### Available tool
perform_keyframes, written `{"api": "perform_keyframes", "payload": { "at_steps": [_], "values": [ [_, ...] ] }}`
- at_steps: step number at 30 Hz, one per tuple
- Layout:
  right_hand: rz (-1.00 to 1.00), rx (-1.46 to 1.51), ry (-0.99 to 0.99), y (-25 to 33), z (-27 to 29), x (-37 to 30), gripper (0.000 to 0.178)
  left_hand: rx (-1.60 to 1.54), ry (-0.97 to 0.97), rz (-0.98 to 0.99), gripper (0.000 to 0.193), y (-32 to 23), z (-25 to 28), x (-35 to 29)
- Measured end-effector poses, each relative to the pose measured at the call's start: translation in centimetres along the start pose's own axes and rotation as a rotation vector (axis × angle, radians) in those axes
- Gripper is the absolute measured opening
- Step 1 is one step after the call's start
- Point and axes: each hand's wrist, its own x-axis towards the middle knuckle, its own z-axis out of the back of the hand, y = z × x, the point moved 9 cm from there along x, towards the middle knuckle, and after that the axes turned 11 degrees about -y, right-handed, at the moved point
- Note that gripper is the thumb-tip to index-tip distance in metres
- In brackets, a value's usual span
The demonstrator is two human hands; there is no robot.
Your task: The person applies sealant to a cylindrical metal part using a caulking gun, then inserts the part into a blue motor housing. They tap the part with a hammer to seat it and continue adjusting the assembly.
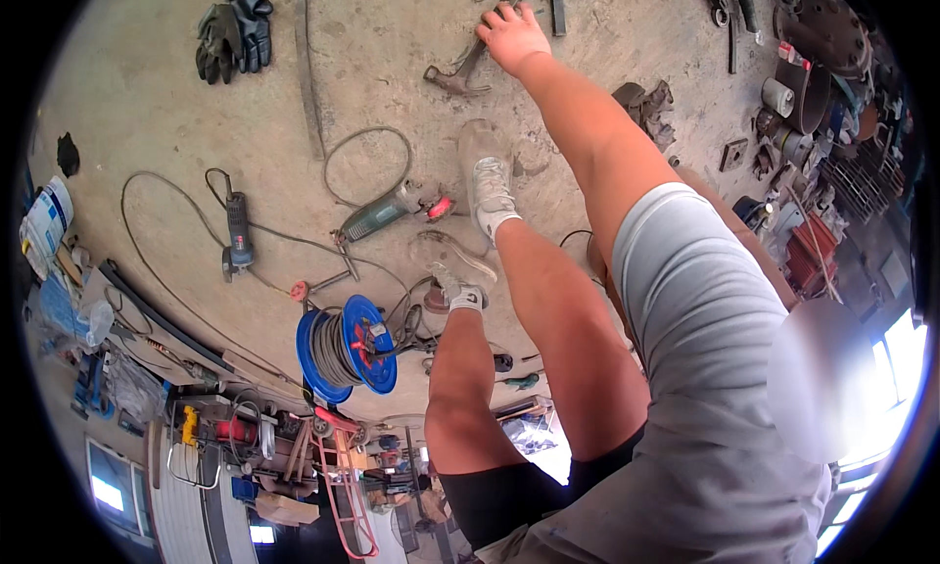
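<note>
Dusty concrete workshop floor is spreading around the rusty steel claw hammer, and the right hand is pressing on its handle with fingers together, so gripping nearer the handle's end is seeming wiser.

- Black work gloves lie on the concrete floor.
- Blue cable reel stands near two angle grinders, cords trailing.

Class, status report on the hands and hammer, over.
Right hand on hammer handle, grip unclear. Left hand out of view. Hammer flat on floor. Nothing blocking.
</note>
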Motion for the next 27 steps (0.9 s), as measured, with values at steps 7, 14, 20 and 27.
{"api": "perform_keyframes", "payload": {
  "at_steps": [7,14,20,27],
  "values": [
    [-0.020,0.147,0.197,-2.4,0.1,-4.6,0.032,0.050,-0.020,-0.146,0.039,0.0,-0.2,1.1],
    [-0.832,1.048,0.366,-0.7,6.8,-28.8,0.072,0.180,-0.077,-0.388,0.042,3.3,-1.3,2.3],
    [-1.391,1.641,0.181,-2.0,15.7,-47.1,0.058,0.388,-0.133,-0.573,0.044,9.3,0.4,2.8],
    [-1.450,2.345,-0.440,-0.2,39.9,-63.6,0.039,0.569,-0.477,-0.999,0.046,11.0,13.9,2.2]
  ]
}}
